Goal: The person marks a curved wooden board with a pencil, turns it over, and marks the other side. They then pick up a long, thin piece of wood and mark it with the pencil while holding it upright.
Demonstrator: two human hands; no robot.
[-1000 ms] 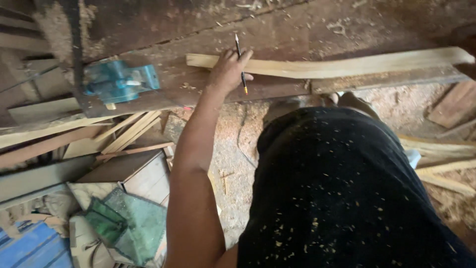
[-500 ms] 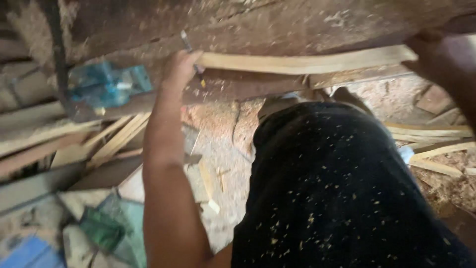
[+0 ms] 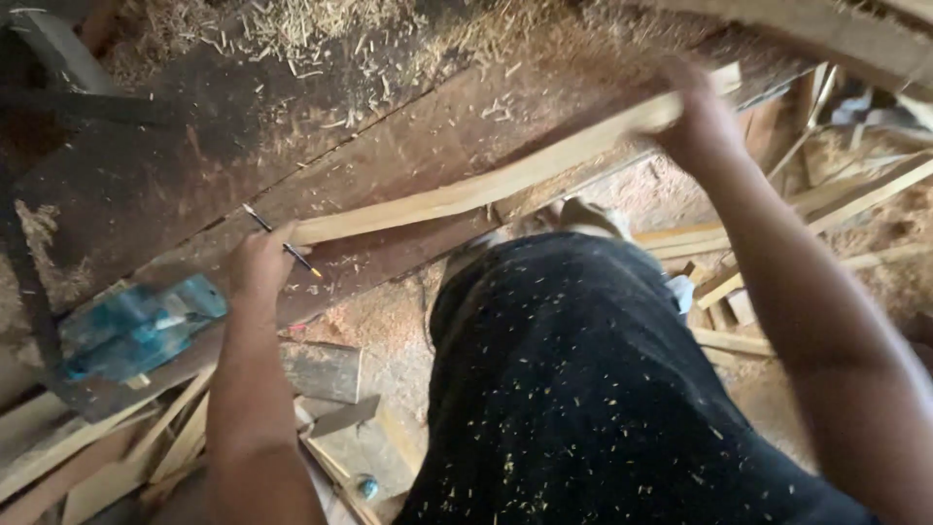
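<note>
We're gripping the pale wooden strip (image 3: pixel 486 185) at both ends along the surface's (image 3: pixel 175 175) near edge: left hand (image 3: pixel 260 262) closed around a pencil (image 3: pixel 282 241) too, right hand (image 3: pixel 695 117) clasping the far end.

A woodworking shop: a rough, dark workbench (image 3: pixel 194 165) strewn with wood shavings (image 3: pixel 292 29), seen from above. Beyond the left hand (image 3: pixel 258 262) lie a pale wooden strip (image 3: pixel 466 190) and, to its left, a blue power planer (image 3: pixel 136 326). Below the hand, offcuts (image 3: pixel 146 447) pile on a sawdust-covered floor (image 3: pixel 384 326); more timber lengths (image 3: pixel 855 194) lie under the right hand (image 3: pixel 700 117).
</note>
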